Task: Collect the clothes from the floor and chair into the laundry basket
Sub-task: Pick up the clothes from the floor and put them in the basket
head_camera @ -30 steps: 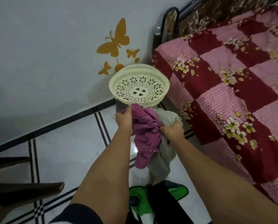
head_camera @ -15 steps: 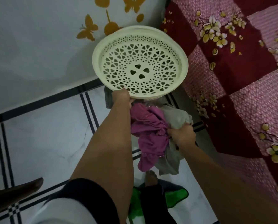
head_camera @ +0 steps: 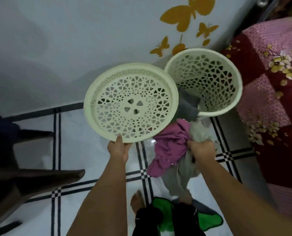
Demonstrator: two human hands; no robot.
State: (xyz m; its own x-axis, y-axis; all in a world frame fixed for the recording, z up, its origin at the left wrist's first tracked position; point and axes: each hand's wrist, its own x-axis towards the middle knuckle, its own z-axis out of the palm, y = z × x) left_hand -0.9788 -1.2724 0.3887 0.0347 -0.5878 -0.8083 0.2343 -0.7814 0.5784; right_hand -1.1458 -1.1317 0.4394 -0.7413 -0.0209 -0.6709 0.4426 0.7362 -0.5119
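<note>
My left hand grips the near rim of the cream perforated basket lid, held up and off to the left of the basket. The cream laundry basket stands open on the floor against the wall, next to the bed. A grey cloth hangs over its near rim. My right hand is closed on a bundle of a purple garment and a pale grey garment, held just in front of the basket.
A bed with a red and pink floral cover runs along the right. A dark chair stands at the left. A green and black cloth lies on the tiled floor by my feet. The wall carries orange butterfly stickers.
My left hand has lifted the lid off the basket and swung it to the left, so the basket's opening now shows. My right hand still holds the bundle.
</note>
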